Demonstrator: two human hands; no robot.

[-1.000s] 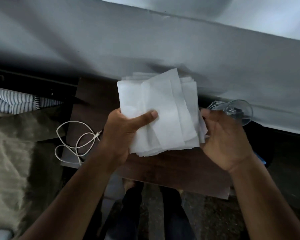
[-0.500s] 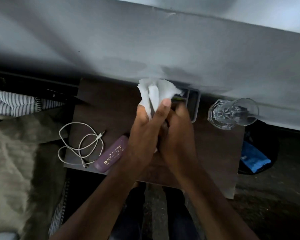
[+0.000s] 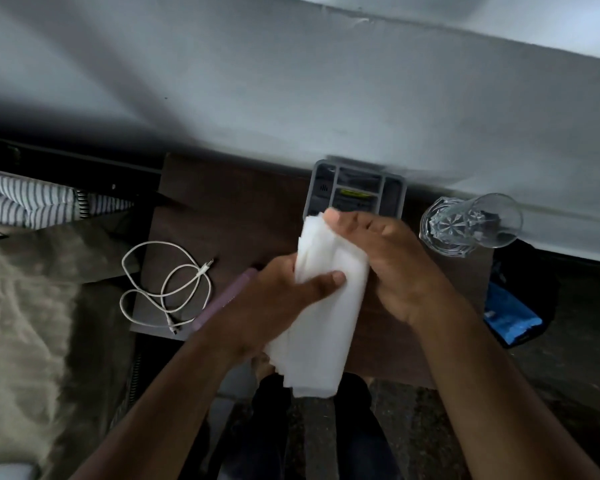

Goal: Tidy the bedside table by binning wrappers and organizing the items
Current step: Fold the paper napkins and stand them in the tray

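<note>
A folded stack of white tissues (image 3: 326, 327) hangs lengthwise over the middle of the dark wooden bedside table (image 3: 243, 206). My left hand (image 3: 284, 296) grips the stack from the left, thumb across its front. My right hand (image 3: 388, 261) holds its top right edge with fingers curled over it. Behind my hands a grey compartment tray (image 3: 357, 188) stands at the table's back edge. A coiled white cable (image 3: 167, 282) lies at the table's left edge. A purple case (image 3: 222, 299) lies partly hidden under my left wrist.
A cut-glass tumbler (image 3: 465, 225) stands on the table's right rear corner. A grey wall (image 3: 291, 81) rises behind the table. A dark bin with a blue wrapper (image 3: 510, 313) sits on the floor to the right. Striped fabric (image 3: 42, 202) and beige bedding (image 3: 32, 306) lie to the left.
The spread tissues were bunched between both hands, and now hang as a long folded stack. The tray and purple case came into view from behind the tissues.
</note>
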